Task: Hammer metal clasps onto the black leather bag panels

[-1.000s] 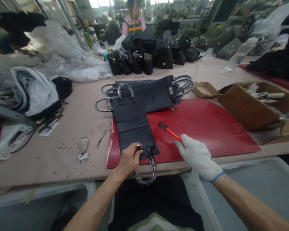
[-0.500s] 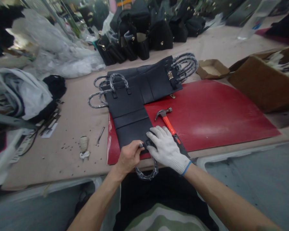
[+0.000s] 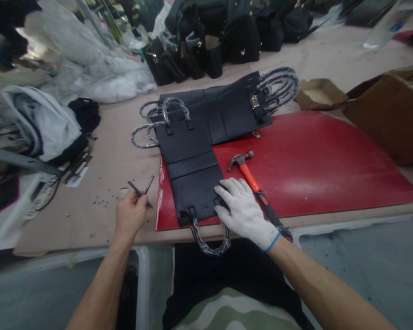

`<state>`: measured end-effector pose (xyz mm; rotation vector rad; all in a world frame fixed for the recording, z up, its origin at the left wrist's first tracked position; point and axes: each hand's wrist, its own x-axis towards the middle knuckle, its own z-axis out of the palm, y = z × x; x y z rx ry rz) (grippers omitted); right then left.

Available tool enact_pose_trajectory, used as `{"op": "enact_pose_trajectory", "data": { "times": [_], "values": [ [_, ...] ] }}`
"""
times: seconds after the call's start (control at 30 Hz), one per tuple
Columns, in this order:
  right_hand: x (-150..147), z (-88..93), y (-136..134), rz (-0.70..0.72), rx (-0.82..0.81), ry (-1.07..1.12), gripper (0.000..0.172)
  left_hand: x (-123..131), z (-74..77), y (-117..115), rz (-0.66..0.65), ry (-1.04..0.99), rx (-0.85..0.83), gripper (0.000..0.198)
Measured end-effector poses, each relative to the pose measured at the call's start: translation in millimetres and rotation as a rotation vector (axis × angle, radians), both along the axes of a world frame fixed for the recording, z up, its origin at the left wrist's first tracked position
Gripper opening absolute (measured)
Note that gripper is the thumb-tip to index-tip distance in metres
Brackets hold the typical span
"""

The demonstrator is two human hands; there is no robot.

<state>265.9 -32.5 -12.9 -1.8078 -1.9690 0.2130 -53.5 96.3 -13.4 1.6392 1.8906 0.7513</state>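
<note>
My left hand [image 3: 132, 214] pinches a thin metal punch [image 3: 135, 187] at 9 o'clock of the black bag panel [image 3: 192, 178]. My gloved right hand [image 3: 242, 211] lies open, flat on its near edge. The hammer [image 3: 253, 181] rests unheld on the red mat [image 3: 313, 160]: I judge no strike yet.

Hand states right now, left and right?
Left hand: closed, holding a thin metal pin above the table.
Right hand: gloved, open, flat on the black bag panel.

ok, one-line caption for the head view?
Gloved right hand rests on a black bag panel on a red mat; left hand pinches a thin tool; hammer beside.
</note>
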Motion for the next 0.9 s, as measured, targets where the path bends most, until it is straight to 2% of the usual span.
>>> {"op": "enact_pose_trajectory", "data": {
  "times": [0.07,0.13,0.23,0.33,0.43,0.53,0.77,0.9],
  "values": [
    [1,-0.7,0,0.003,0.000,-0.010,0.049,-12,-1.4,0,-0.073,0.348,-0.081,0.024],
    [1,-1.0,0,0.009,0.003,-0.022,0.049,-14,-0.8,-4,-0.134,0.600,-0.154,0.026],
    [3,-1.5,0,0.014,0.015,-0.036,0.049,-6,4.2,-14,-0.198,0.733,-0.206,0.029],
    [5,-4.1,2,0.023,0.031,-0.063,0.048,3,9.8,-20,-0.224,0.790,-0.171,0.029],
    [9,-8.4,6,0.043,0.064,-0.086,0.047,4,12.7,-14,-0.183,0.801,-0.113,0.027],
    [13,-11.5,8,0.065,0.084,-0.096,0.047,5,12.5,2,-0.147,0.721,-0.063,0.024],
    [15,-8.6,10,0.078,0.081,-0.095,0.046,24,5.6,67,-0.141,0.538,-0.137,0.019],
    [10,-0.5,6,0.065,0.043,-0.082,0.046,21,8.3,90,-0.124,0.444,-0.175,0.006]
  ]
}}
